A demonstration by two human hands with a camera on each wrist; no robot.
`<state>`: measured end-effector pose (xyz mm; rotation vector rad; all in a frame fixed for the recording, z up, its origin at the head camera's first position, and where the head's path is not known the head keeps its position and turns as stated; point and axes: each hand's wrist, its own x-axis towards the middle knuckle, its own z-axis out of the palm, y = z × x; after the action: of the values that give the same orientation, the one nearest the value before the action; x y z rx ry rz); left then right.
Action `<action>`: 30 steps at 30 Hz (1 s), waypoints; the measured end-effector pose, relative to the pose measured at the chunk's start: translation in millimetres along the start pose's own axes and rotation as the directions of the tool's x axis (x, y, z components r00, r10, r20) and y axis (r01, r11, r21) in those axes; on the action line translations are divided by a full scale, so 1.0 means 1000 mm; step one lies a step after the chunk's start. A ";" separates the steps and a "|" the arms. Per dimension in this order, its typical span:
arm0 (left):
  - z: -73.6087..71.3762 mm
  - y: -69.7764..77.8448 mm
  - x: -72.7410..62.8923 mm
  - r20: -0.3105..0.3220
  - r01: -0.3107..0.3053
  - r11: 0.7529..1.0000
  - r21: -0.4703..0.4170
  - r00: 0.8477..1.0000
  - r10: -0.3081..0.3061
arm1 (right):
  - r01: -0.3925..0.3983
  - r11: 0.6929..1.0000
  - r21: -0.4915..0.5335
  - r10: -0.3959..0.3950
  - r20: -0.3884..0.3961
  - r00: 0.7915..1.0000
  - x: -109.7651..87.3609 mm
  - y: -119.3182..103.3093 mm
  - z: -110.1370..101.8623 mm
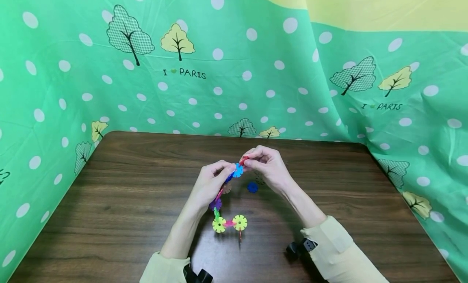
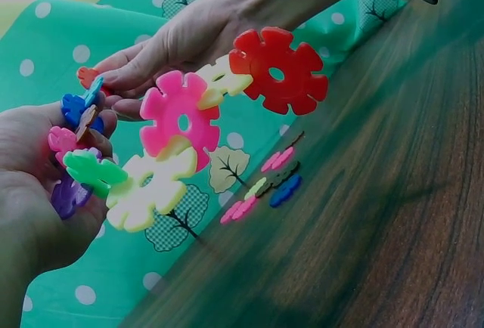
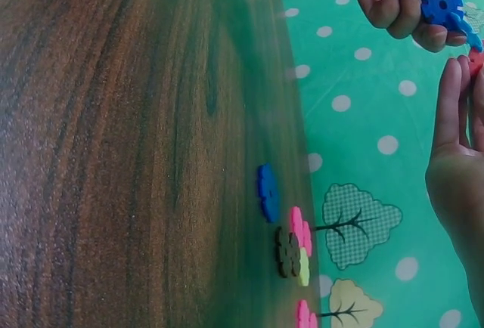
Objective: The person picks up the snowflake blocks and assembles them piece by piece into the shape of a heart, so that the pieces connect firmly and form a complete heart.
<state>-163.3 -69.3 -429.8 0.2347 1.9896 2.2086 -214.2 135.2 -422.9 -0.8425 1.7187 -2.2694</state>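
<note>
My left hand (image 1: pixel 206 184) holds a chain of interlocking plastic snowflake discs near its upper end, thumb and fingers around the dark blue disc (image 3: pixel 442 4). Beyond it sits a light blue disc (image 1: pixel 238 170). Between the fingertips of my right hand (image 1: pixel 270 169) is a red disc (image 1: pixel 244 159), pinched at the light blue disc's edge; how deep the slots fit cannot be told. The rest of the chain hangs below the left hand: a purple disc (image 1: pixel 216 204), a green disc (image 2: pixel 94 171), pale yellow discs (image 1: pixel 240 222), a pink disc (image 2: pixel 180 116) and a red end disc (image 2: pixel 278 71).
Loose discs lie on the dark wooden table (image 1: pixel 109 218) beyond the chain: a blue one (image 1: pixel 252 187), a dark brown one (image 3: pixel 287 252) and several pink and yellow ones, partly behind the right hand in the head view. A green dotted cloth (image 1: pixel 226 92) hangs behind the table.
</note>
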 end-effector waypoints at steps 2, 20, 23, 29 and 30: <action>0.000 0.000 0.000 -0.001 -0.002 1.000 0.003 1.000 0.002 | -0.006 1.000 0.004 0.006 -0.006 1.000 0.000 -0.001 0.001; 0.002 0.001 0.000 -0.035 0.037 0.999 -0.012 0.999 -0.037 | -0.006 0.999 -0.037 0.006 -0.008 1.000 0.000 -0.001 0.003; 0.003 0.001 0.000 -0.049 0.041 0.999 -0.013 0.998 -0.042 | -0.022 0.997 -0.074 0.021 -0.021 1.000 0.000 -0.001 0.002; 0.003 0.002 0.000 -0.075 0.048 0.999 -0.019 0.996 -0.049 | -0.056 0.987 -0.150 0.048 -0.056 0.997 0.000 -0.004 0.002; 0.004 0.002 0.000 -0.078 0.048 0.999 -0.018 0.996 -0.049 | -0.058 0.985 -0.164 0.049 -0.061 0.997 0.000 -0.005 0.002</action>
<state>-162.9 -65.9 -427.9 0.0978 1.9930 2.2359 -212.1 135.1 -417.9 -0.7585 1.9530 -2.1591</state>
